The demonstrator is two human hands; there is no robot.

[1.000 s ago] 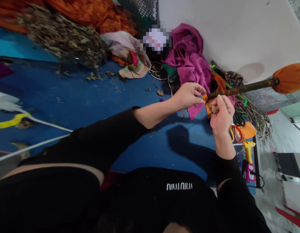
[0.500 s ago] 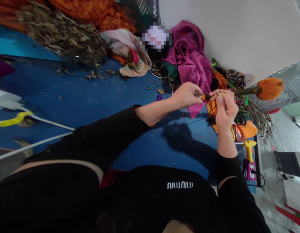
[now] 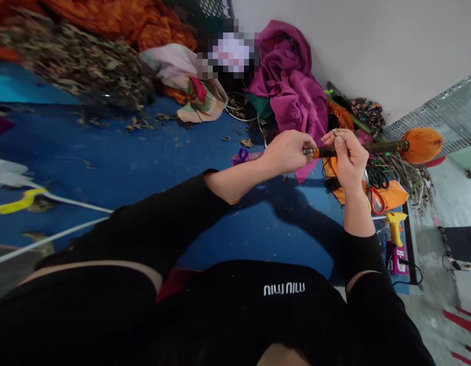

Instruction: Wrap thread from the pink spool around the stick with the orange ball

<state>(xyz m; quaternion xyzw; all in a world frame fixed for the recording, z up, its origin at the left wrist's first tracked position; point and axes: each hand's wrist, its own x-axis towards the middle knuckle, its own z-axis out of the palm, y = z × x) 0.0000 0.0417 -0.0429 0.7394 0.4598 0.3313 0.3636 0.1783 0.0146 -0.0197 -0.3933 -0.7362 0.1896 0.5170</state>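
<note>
My left hand is closed around the near end of a dark, wrapped stem, with a bit of orange showing by its fingertips. The stem lies nearly level above the table and ends at the right in a rounded orange cloth bud. My right hand is by the middle of the stem, thumb and forefinger pinched together. A tiny brownish bit shows at those fingertips, too small to name. Magenta cloth lies behind the hands.
Dried leaves are heaped at the back left of the blue table. Scissors, a yellow glue gun and a purple power strip lie near the right edge. Thin twigs are beyond them. A white cord runs at left.
My right hand has shifted slightly left and up along the stem, its fingertips a little off it. My left hand keeps its hold. The view has turned slightly, showing more of a purple item by my left forearm.
</note>
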